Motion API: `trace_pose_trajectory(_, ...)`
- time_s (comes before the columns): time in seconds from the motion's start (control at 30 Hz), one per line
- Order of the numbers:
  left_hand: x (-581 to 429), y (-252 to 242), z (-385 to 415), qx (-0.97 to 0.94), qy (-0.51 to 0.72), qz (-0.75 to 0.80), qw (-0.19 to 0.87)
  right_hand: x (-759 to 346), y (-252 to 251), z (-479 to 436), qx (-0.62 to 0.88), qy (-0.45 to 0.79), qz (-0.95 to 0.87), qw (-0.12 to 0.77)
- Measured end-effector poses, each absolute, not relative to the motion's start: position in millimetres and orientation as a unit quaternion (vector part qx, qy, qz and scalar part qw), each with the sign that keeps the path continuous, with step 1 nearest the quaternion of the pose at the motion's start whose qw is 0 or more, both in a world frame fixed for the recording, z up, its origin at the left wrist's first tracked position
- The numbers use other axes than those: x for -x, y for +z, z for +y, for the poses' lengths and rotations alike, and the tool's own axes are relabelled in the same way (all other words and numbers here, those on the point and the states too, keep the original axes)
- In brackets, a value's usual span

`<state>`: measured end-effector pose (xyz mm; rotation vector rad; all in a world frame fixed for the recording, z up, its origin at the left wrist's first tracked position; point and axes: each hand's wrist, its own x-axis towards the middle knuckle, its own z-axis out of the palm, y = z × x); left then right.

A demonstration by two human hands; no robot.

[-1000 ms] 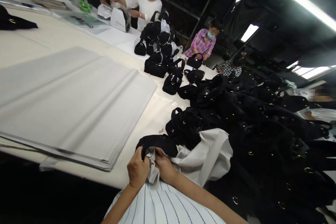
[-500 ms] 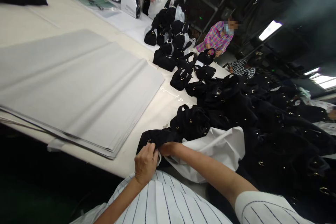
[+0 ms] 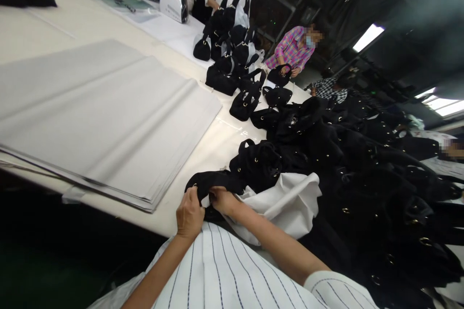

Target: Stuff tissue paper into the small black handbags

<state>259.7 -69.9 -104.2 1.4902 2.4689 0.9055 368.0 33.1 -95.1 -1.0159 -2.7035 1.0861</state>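
Observation:
A black fabric bag [image 3: 213,179] with a gold ring lies at the table's near edge, right in front of my body. My left hand [image 3: 190,212] is closed on the bag's left edge, just below the ring. My right hand [image 3: 224,199] reaches into the bag's opening, its fingertips partly hidden by black cloth; what they pinch does not show. Under my right forearm, a crumpled white sheet [image 3: 290,203] spreads out beside the bag. Another black bag [image 3: 255,164] stands just beyond it.
A stack of large white sheets [image 3: 108,120] covers the table's left part. Black bags [image 3: 362,169] are heaped on the right, and finished-looking bags with handles [image 3: 224,72] stand farther back. Several people work across the table, one in a plaid shirt [image 3: 290,48].
My right hand has pulled back slightly to the left, and its fingers show more at the bag's opening. The white sheet has shifted and crumpled more. The whole view has moved a little.

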Motion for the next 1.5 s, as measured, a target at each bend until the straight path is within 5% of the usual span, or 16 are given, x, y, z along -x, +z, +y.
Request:
trace_pose_trajectory(0.33,-254.5,-89.7,-76.4,-0.458,0.375,0.79,0.157,-394.9,-69.6,-2.4,0.234,0.323,-0.911,0.105)
trace_pose_trajectory(0.6,-265.5,-102.5,-73.2,-0.459,0.386,0.797,0.072,-394.6,-91.4,16.6,0.128,0.24,-0.96,-0.069)
trace_pose_trajectory(0.77,-275.4,-94.0,-68.9,-0.497,0.345,0.795,0.043,-366.1,-113.9,28.8,0.097,0.202,-0.969,-0.102)
trace_pose_trajectory(0.97,-270.9,-77.8,-68.7,-0.516,0.283,0.807,0.054,-358.9,-89.6,41.1,0.06,0.198,-0.956,-0.209)
trace_pose_trajectory(1.3,-282.6,-86.5,-72.5,-0.553,0.338,0.76,0.047,-381.6,-93.3,37.2,0.339,0.586,-0.731,-0.084)
trace_pose_trajectory(1.4,-264.8,-95.4,-77.4,-0.538,0.431,0.713,0.128,-382.1,-94.3,44.2,0.401,0.598,-0.694,-0.034)
trace_pose_trajectory(1.5,-234.5,-125.4,-85.6,-0.329,0.506,0.751,0.268,-377.4,-94.2,40.6,0.441,0.565,-0.696,0.039)
